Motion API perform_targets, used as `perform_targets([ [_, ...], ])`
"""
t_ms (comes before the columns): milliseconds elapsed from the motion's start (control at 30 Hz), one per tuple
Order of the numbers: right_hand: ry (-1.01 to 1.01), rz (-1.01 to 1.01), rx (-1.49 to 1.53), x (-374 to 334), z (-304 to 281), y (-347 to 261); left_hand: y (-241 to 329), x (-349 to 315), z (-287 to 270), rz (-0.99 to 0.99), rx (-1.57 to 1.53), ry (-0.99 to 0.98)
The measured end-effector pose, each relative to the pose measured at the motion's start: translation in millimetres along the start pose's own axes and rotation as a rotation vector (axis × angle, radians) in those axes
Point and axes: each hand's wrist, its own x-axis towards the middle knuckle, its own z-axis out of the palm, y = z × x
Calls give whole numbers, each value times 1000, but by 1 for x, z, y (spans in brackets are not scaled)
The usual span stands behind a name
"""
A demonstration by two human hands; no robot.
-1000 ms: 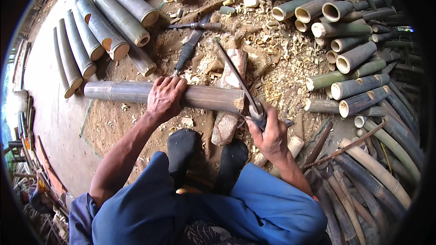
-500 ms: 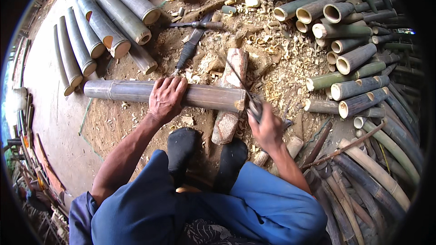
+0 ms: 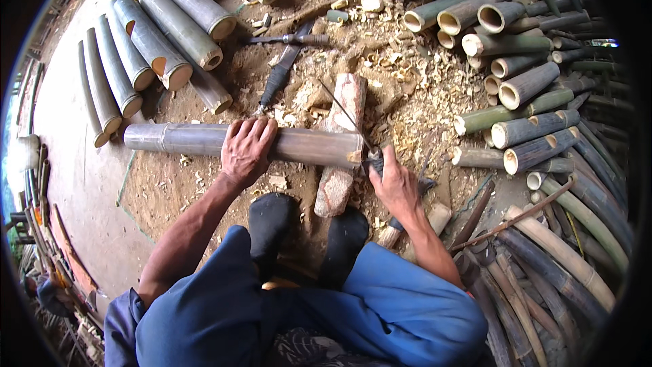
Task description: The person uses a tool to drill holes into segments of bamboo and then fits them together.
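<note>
A thick dark bamboo tube (image 3: 316, 147) lies sideways in front of me. My left hand (image 3: 247, 149) is closed over its middle from above. The right end of the tube rests across a short wooden block (image 3: 335, 191) with worn, pale-brown sides. In my right hand (image 3: 398, 187) is the dark handle of a knife (image 3: 348, 113). Its thin blade slants up and to the left, crossing close by the tube's right end; whether the edge touches the bamboo I cannot tell. The fingers around the handle are partly hidden.
Beyond the block lie a sheathed blade (image 3: 280, 75) and a chisel-like tool with a wooden handle (image 3: 305, 40). Pale shavings (image 3: 407, 88) cover the ground. Cut bamboo tubes are stacked on the right (image 3: 521, 86) and lined up at the left (image 3: 123, 71). My feet (image 3: 273, 221) flank the block's near end.
My right hand has turned slightly and the knife's blade has shifted a little to the left. The bamboo tube and my left hand stay nearly in place.
</note>
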Motion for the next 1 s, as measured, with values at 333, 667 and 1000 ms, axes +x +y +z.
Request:
perform_targets([
  [333, -48, 12, -23, 1, -8, -16, -2, -6, -2, -20, 25, -34],
  [667, 230, -181, 280, -3, -42, -59, -7, -16, 4, -13, 70, 37],
  [1000, -81, 204, 182, -1, -21, -22, 0, 4, -35, -111, -90, -274],
])
